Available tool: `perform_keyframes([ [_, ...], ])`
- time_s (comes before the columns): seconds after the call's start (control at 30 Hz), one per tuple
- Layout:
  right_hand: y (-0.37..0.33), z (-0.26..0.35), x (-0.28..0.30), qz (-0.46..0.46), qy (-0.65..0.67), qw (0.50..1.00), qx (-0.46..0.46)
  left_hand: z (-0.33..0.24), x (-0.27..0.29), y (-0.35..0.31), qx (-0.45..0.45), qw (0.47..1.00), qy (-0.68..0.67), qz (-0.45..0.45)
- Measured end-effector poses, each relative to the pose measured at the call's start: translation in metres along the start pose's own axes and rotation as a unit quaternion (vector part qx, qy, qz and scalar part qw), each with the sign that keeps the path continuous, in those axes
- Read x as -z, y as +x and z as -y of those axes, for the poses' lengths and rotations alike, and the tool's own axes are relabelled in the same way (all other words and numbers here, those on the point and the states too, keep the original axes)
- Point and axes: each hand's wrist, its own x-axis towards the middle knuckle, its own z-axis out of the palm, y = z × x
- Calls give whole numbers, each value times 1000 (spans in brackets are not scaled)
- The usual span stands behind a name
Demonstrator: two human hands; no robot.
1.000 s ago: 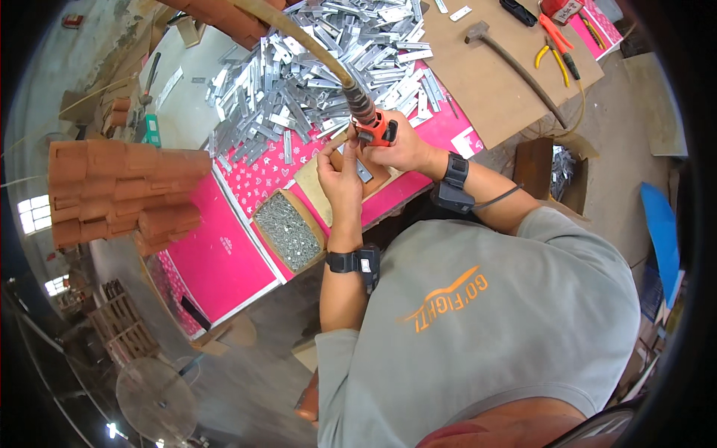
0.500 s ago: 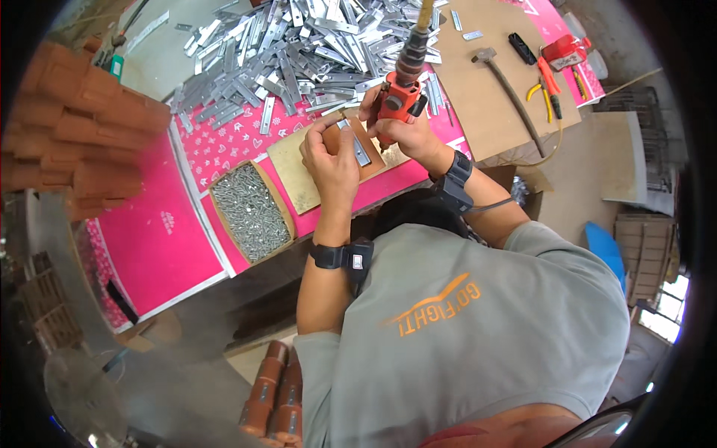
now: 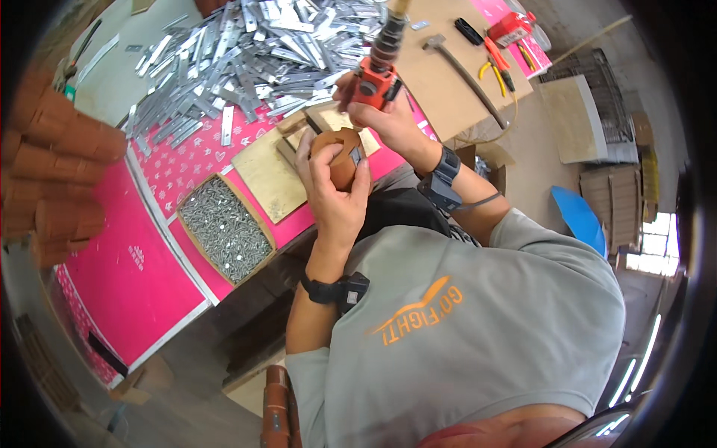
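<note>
My left hand (image 3: 337,216) is closed around a short brown cylindrical piece (image 3: 342,178), tipped so its notched end faces up. A small metal strip (image 3: 356,155) lies along its side, close to my thumb. My right hand (image 3: 399,131) grips a red power driver (image 3: 375,82), whose dark upper end leads to a tan hose. The driver is just above and right of the brown piece, apart from it; its lower tip is hidden by my hand. Below the hands is a pale wooden board (image 3: 265,183) with wooden blocks on it.
Loose metal strips (image 3: 254,63) are heaped at the far side of the pink table (image 3: 127,276). Near its front edge stands an open box of screws (image 3: 224,228). A hammer (image 3: 470,82) and yellow-handled pliers (image 3: 493,73) lie right. Brown cylindrical pieces (image 3: 67,160) are piled left.
My left hand has lifted the brown piece off the wooden board and turned it end up, toward me. My right hand has drawn the driver away from the metal strip. The view has shifted.
</note>
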Motion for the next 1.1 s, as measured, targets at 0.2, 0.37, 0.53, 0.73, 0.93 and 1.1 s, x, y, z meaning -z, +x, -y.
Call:
perform_keyframes([
  [0.2, -7, -16, 13, -12, 4, 1000, 21, -5, -2, -16, -59, 996, 59, 11],
  [0.37, -24, -10, 19, 2, -58, 998, 18, -3, -5, -29, 7, 999, -19, 46],
  [0.53, -46, -23, 29, -17, -74, 995, 64, -5, -7, -38, -3, 997, -20, 73],
  [0.73, -99, -26, 46, 135, -16, 990, 23, 2, -4, -47, -40, 996, -5, 84],
  [0.93, -111, -20, 46, 196, -1, 981, 10, 4, -2, -53, -38, 994, 0, 105],
  [1.1, -110, -22, 42, 192, -28, 981, 27, 7, -2, -51, -9, 994, -42, 100],
])
